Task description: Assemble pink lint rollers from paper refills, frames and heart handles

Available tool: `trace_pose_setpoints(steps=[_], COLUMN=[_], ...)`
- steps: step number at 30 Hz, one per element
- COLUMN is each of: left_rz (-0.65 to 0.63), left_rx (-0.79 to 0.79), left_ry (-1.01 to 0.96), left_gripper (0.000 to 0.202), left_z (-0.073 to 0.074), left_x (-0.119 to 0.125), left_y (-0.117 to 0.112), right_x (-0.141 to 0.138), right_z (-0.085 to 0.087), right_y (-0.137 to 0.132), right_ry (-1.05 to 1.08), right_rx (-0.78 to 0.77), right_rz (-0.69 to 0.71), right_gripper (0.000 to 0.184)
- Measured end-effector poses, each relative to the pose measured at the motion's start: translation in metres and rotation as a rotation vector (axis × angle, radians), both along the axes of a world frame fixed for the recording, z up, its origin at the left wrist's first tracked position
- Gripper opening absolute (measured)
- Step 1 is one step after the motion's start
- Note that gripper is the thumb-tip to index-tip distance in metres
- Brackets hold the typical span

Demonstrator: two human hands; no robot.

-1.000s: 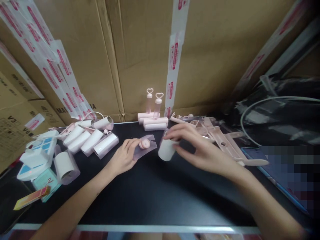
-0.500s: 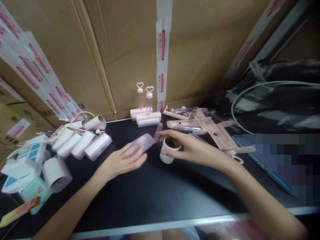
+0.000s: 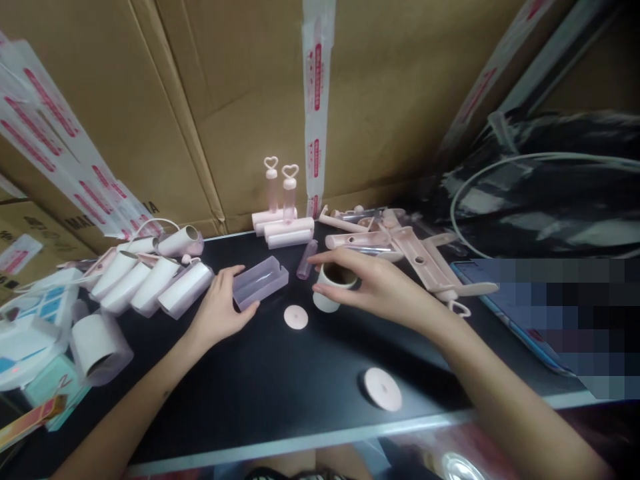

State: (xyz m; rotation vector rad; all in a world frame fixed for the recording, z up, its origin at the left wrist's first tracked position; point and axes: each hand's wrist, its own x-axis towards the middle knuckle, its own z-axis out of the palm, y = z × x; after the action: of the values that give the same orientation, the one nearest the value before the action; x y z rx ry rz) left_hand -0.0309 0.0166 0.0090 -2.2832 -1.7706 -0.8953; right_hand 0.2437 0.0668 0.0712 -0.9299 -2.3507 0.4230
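Note:
My left hand (image 3: 223,303) is closed around the end of an open-topped translucent purple plastic case (image 3: 260,283), its hollow side facing up. Thumb and fingers of my right hand (image 3: 355,277) grip a short white paper roll (image 3: 327,301) that stands upright with its open core on top. Between the hands a small purple tube (image 3: 307,260) lies near my right fingertips. Just below it, a thin pink disc (image 3: 296,317) rests flat on the black table (image 3: 240,393). A second pink disc (image 3: 383,389) is close to the front edge.
Several white rolls (image 3: 155,287) lie at the left, beside a blue-and-white device (image 3: 40,327). Pink parts with heart-shaped handles (image 3: 290,172) stand at the back. Pink plastic pieces (image 3: 420,260) are heaped at the right, near a phone-like device (image 3: 510,320). Cardboard boxes (image 3: 240,100) wall off the back.
The purple case has turned from closed side up to hollow side up and shifted left with my left hand. Two pink discs now lie on the table. My right hand still grips the roll.

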Motion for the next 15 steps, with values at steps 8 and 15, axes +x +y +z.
trace_pose_setpoints(steps=[8,15], left_rz=[-0.912,-0.834], left_rx=[-0.03,-0.321], left_ry=[0.367,0.124], left_gripper=[0.042,0.032], left_z=[0.018,0.009], left_x=[0.121,0.139], left_y=[-0.055,-0.041], right_x=[-0.001,0.01], right_z=[-0.007,-0.009], right_y=[0.006,0.013], right_ry=[-0.058,-0.064], right_rx=[0.04,0.02], right_rz=[-0.103,0.047], right_gripper=[0.033,0.038])
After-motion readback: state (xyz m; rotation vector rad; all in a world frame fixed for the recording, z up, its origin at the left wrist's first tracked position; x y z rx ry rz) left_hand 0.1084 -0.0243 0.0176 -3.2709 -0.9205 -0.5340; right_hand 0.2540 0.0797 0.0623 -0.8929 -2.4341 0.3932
